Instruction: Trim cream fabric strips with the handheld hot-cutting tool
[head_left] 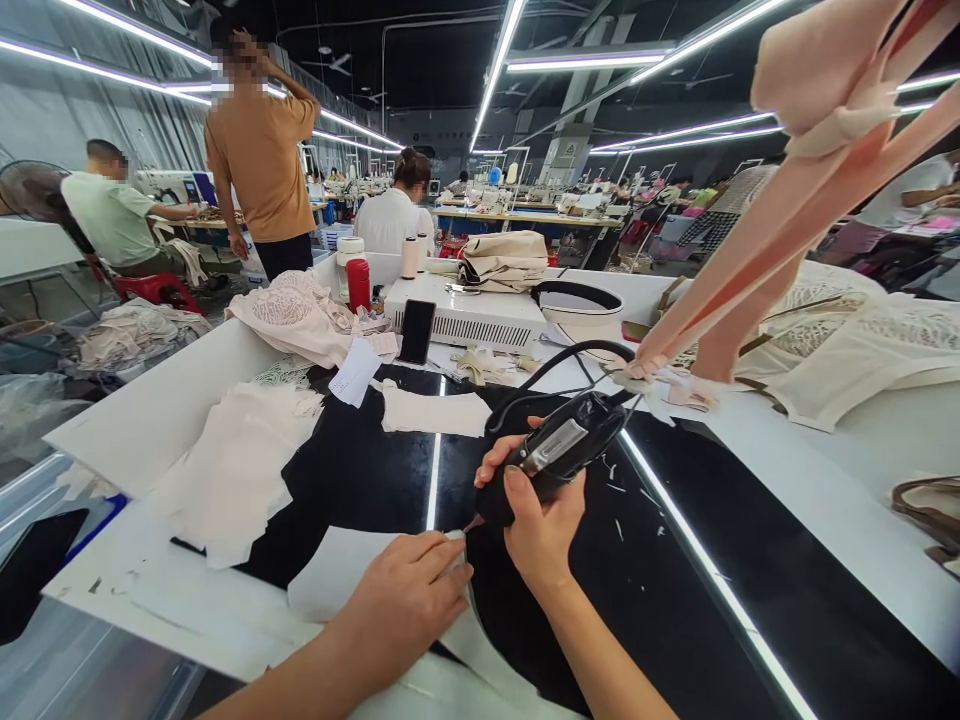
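My right hand [544, 530] is wrapped round a black corded hand tool [555, 445] with a bright metal plate on its side. The front end of the tool points down and left, close to the fingertips of my left hand [397, 610]. Those fingers are closed on the edge of a cream fabric piece [341, 565], which lies on a glossy black board [570, 620] and runs under the hand toward me. What the tool's tip touches is hidden. From the tool's back a black cord [559, 355] loops up and behind.
At left lies a stack of pale fabric pieces [232, 470]; another cut piece [435, 410] lies ahead. Behind are a phone [417, 332], a red bottle [358, 286] and a white vented box [465, 315]. Pink fabric strips [795, 220] hang at right. A person [262, 170] stands beyond the table.
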